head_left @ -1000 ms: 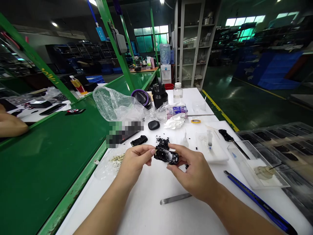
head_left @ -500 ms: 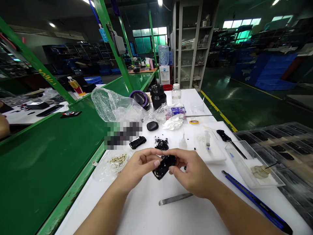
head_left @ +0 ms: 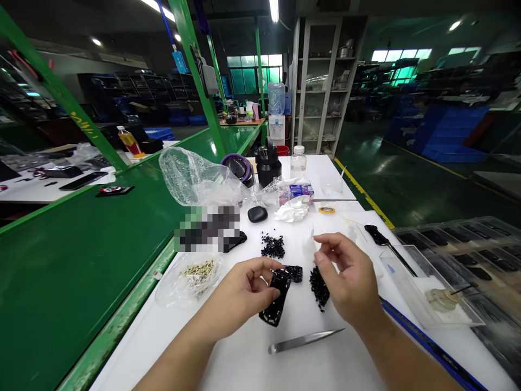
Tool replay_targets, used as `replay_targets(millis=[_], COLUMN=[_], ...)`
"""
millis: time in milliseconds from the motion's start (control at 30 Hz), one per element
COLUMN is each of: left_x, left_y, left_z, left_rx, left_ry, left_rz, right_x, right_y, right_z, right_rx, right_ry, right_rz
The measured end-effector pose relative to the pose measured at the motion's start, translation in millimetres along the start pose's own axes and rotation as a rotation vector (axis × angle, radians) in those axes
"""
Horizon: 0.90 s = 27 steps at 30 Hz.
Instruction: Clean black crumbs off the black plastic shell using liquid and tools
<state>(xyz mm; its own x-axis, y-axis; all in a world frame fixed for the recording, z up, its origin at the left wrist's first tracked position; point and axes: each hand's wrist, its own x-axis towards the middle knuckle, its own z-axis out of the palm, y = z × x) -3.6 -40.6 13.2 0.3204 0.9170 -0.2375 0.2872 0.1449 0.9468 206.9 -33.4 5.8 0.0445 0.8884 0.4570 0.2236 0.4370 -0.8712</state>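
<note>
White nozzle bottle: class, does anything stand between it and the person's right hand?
Nothing visible does: the right hand is right beside the bottle; whether its fingertips touch it, I cannot tell.

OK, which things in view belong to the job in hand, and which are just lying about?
Likely in the job: black part, in the left hand; dropper bottle, by the right hand; black bits; tweezers.

Probably just lying about: black flask; tissue pack; tape; clear bottle.

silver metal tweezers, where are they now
In the head view, the silver metal tweezers lie low, just right of centre, on the white tabletop between the bare forearms.
</note>
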Motion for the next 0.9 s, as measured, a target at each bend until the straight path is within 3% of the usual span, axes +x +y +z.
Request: replay_targets(millis=[100,200,367,633,767,900], left_x=[-3.1,-5.0,-5.5,-6.3,-6.4,-6.1], left_y=[-0.1,3.9,11.1,8.1,7.4,6.2], left_z=[2.9,5.3,8.1,9.8,10.8,12.1], left_rx=[0.024,0.065,0.127,0.144,0.149,0.099], left_ry=[-0.019,-0.027,-0.015,-0.029,-0.025,-0.05], left_rz=[-0.006,-0.028,-0.055,-0.052,-0.061,-0.033], right_x=[3.9,6.1,6.6,21.3,25.6,16.6], right_y=[8.2,15.6,20.3,35.5,31.8,10.7], right_z=[-1.6,-0.5,2.6,8.3,6.0,-0.8], right_rx=[-0.04,-0.129,-0.349,-0.511,-0.439,0.126], right_ry=[0.112,0.126,-0.028,-0.162,-0.135,-0.12], right_rz=[0.013,0.07,0.221,0.217,0.191,0.242])
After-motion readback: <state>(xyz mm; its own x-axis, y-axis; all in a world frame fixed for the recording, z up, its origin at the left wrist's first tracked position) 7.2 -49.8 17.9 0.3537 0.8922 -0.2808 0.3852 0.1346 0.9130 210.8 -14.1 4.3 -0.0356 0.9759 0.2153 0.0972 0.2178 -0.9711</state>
